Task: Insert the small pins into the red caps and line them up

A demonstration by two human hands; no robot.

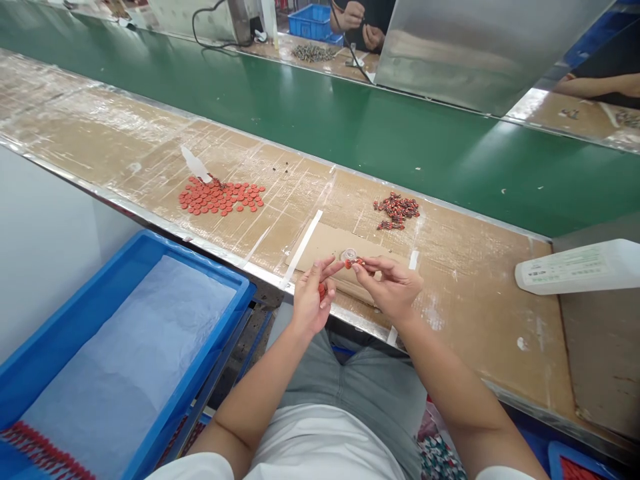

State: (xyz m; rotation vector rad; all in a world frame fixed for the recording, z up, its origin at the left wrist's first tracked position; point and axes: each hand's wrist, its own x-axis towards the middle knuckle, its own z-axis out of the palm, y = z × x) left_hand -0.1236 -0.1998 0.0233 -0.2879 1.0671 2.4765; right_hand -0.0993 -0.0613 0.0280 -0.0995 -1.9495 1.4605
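My left hand (315,297) is curled around several red discs (322,291) in its palm, its index finger reaching towards my right hand. With thumb and fingertips, my right hand (393,283) pinches a small red-and-black part (354,263). Just beyond these fingertips stands a small clear round cup (349,255), on a cardboard pad (330,240) taped to the bench. A loose pile of red discs (220,198) lies to the left. Behind my right hand is a heap of small red-and-black parts (397,208).
A white nozzle-like piece (195,164) leans at the disc pile. A large white bottle (580,267) lies tilted at the right. The green conveyor belt (300,107) runs behind the bench. A blue tray (150,243) with a pale sheet sits lower left. A co-worker's hands (363,27) are across the belt.
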